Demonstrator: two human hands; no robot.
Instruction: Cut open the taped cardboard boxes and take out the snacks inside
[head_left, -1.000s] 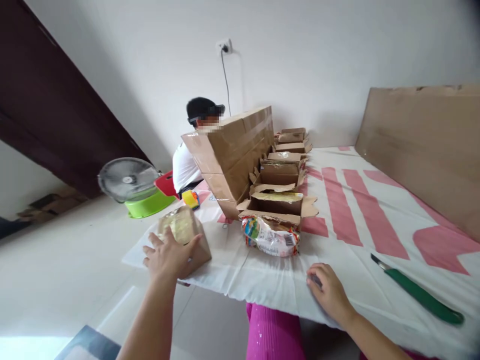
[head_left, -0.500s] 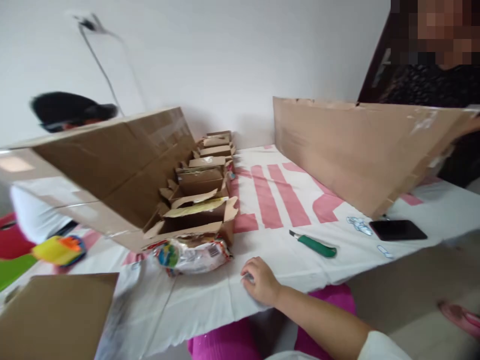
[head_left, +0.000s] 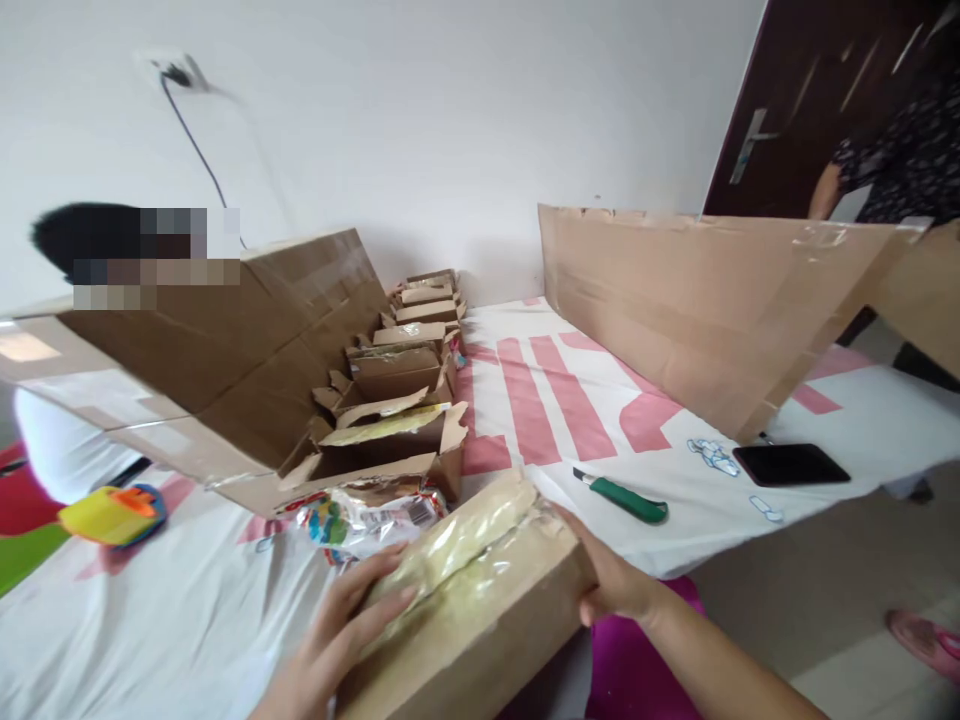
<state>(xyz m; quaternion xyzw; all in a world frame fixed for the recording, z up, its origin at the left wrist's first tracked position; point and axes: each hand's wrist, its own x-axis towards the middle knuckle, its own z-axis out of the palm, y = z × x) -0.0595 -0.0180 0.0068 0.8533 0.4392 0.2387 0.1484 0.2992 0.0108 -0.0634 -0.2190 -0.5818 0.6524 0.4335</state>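
Between my two hands is a closed brown cardboard box (head_left: 480,610), with clear tape along the seam on its top. My left hand (head_left: 352,630) grips its left end, fingers over the taped top. At the far right end my right hand (head_left: 615,575) holds the side, its thumb on the near face; the other fingers are partly hidden. Just behind the box lies a crumpled plastic snack wrapper (head_left: 367,520). A green utility knife (head_left: 626,499) with its blade out rests on the tablecloth beyond my right hand.
Several open small cardboard boxes (head_left: 390,440) stand in a row beside a large cardboard panel (head_left: 247,350). Another large cardboard panel (head_left: 675,310) stands at right, near a black phone (head_left: 791,464). Yellow and blue pieces (head_left: 112,515) lie at left. One person sits behind the left panel; another stands at right.
The cardboard box from the lower left is now in front of me, held by both hands. My right hand has left the tabletop for its right end. The person at right has moved back.
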